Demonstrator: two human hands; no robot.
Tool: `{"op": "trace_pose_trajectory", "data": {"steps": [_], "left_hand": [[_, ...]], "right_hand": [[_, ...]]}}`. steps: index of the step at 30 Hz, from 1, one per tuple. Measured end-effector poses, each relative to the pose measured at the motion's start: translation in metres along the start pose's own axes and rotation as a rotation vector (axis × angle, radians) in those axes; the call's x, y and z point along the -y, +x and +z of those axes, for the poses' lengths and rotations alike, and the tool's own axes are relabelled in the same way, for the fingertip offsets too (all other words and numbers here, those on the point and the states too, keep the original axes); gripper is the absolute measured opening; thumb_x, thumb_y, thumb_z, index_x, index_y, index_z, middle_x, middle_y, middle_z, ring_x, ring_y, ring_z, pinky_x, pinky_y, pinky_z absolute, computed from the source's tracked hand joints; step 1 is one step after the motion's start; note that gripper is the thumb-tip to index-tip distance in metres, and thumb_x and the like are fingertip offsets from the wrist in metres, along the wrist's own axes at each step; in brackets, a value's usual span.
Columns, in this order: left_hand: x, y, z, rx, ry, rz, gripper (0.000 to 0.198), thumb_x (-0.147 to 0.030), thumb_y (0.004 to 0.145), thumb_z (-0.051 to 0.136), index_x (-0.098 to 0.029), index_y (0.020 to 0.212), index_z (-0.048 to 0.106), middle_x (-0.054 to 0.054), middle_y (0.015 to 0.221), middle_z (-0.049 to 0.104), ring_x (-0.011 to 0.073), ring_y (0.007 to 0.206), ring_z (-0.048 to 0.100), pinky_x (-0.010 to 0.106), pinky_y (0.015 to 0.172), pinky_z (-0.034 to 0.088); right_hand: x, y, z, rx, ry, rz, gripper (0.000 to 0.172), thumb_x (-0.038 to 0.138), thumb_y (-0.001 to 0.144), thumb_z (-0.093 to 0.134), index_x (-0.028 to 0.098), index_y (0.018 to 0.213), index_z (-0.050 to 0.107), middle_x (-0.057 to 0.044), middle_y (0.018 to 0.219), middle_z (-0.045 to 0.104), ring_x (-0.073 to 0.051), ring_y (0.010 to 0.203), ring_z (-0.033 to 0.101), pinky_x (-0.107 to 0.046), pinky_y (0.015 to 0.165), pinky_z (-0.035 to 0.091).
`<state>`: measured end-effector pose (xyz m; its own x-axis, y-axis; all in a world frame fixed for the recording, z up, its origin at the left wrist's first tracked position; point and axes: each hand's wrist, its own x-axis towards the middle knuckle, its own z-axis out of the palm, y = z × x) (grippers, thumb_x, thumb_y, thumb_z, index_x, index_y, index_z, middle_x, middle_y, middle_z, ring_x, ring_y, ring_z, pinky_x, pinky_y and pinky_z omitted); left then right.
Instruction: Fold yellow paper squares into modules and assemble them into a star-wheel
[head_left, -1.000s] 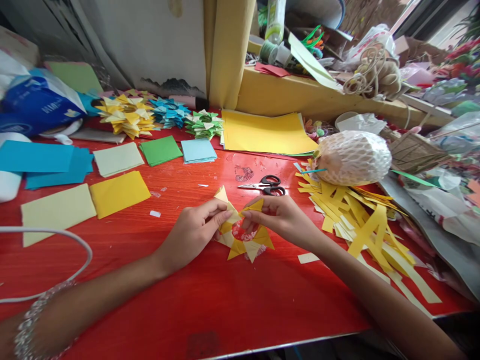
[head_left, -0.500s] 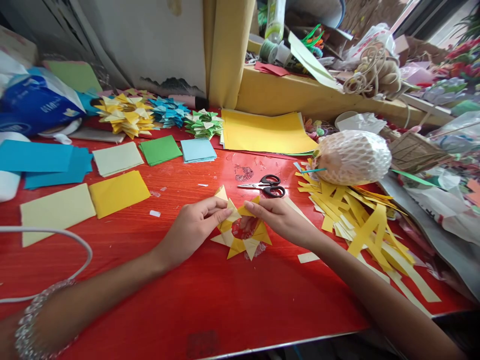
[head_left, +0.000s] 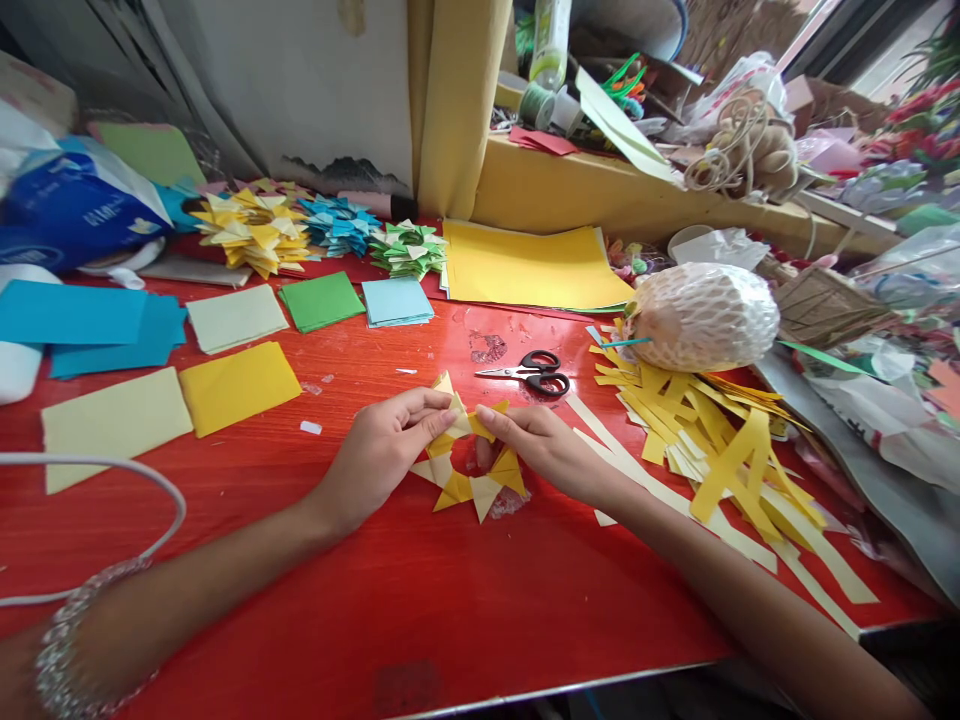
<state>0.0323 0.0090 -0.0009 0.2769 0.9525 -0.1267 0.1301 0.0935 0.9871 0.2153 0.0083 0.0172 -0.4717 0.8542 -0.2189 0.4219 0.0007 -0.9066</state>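
Observation:
Between my hands is a folded paper star ring (head_left: 455, 490) in bright and pale yellow, with pointed tips around an open middle. My left hand (head_left: 391, 437) pinches its upper left part, where a pale folded point sticks up. On the upper right, my right hand (head_left: 544, 445) grips a bright yellow piece of the ring between thumb and fingers. The two grips are close together at the ring's top. Black-handled scissors (head_left: 536, 373) lie just beyond my right hand. Some fingers of both hands are hidden.
Paper rectangles, yellow (head_left: 240, 388) and green (head_left: 321, 301) among them, lie at left. Finished star rings (head_left: 253, 230) stand at the back beside large yellow sheets (head_left: 534, 262). Cut paper strips (head_left: 720, 440) and a net-wrapped bundle (head_left: 709, 317) occupy the right. A white cable (head_left: 161, 480) curves at left.
My right hand has shifted left, bringing its side of the star ring nearer my left hand. The ring's lower part has swung slightly left.

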Motion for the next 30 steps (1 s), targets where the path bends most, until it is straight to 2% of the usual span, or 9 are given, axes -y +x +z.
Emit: {"op": "trace_pose_trajectory", "data": {"steps": [4, 9, 18, 25, 30], "left_hand": [[0.001, 0.001, 0.000, 0.007, -0.045, -0.013, 0.029, -0.039, 0.079, 0.055, -0.017, 0.097, 0.059, 0.004, 0.088, 0.066, 0.0179, 0.082, 0.060, 0.024, 0.066, 0.048], [0.002, 0.001, 0.000, 0.025, -0.042, -0.001, 0.029, -0.040, 0.078, 0.056, -0.016, 0.095, 0.059, 0.003, 0.082, 0.066, 0.0185, 0.080, 0.061, 0.026, 0.066, 0.048], [0.001, 0.002, 0.000, 0.058, -0.083, -0.016, 0.027, -0.039, 0.078, 0.056, -0.018, 0.095, 0.056, 0.002, 0.079, 0.063, 0.0163, 0.077, 0.059, 0.025, 0.066, 0.047], [-0.001, 0.002, -0.001, 0.116, 0.115, 0.040, 0.027, -0.042, 0.080, 0.051, -0.016, 0.076, 0.060, -0.002, 0.066, 0.052, 0.0100, 0.058, 0.044, 0.020, 0.050, 0.034], [0.002, 0.003, -0.003, 0.119, 0.143, 0.027, 0.029, -0.042, 0.080, 0.051, -0.015, 0.074, 0.060, -0.002, 0.065, 0.051, 0.0097, 0.056, 0.040, 0.020, 0.050, 0.031]], "right_hand": [[-0.004, 0.003, 0.004, -0.013, 0.036, -0.013, 0.056, 0.056, 0.085, 0.030, 0.014, 0.063, 0.060, -0.006, 0.070, 0.065, -0.015, 0.066, 0.060, -0.025, 0.063, 0.046], [-0.008, 0.007, 0.007, -0.027, 0.070, -0.013, 0.057, 0.057, 0.085, 0.031, 0.013, 0.061, 0.059, -0.005, 0.066, 0.063, -0.014, 0.062, 0.058, -0.025, 0.061, 0.045], [-0.005, 0.007, 0.003, 0.019, 0.087, -0.020, 0.056, 0.058, 0.084, 0.032, 0.014, 0.062, 0.058, -0.005, 0.067, 0.062, -0.014, 0.065, 0.058, -0.026, 0.068, 0.045], [-0.012, 0.009, 0.001, 0.001, 0.118, -0.047, 0.055, 0.057, 0.085, 0.031, 0.013, 0.062, 0.056, -0.005, 0.066, 0.060, -0.013, 0.063, 0.056, -0.025, 0.064, 0.043], [-0.015, 0.011, 0.002, 0.017, 0.097, -0.058, 0.052, 0.055, 0.084, 0.035, 0.013, 0.063, 0.057, -0.005, 0.067, 0.062, -0.012, 0.061, 0.056, -0.024, 0.061, 0.043]]}}
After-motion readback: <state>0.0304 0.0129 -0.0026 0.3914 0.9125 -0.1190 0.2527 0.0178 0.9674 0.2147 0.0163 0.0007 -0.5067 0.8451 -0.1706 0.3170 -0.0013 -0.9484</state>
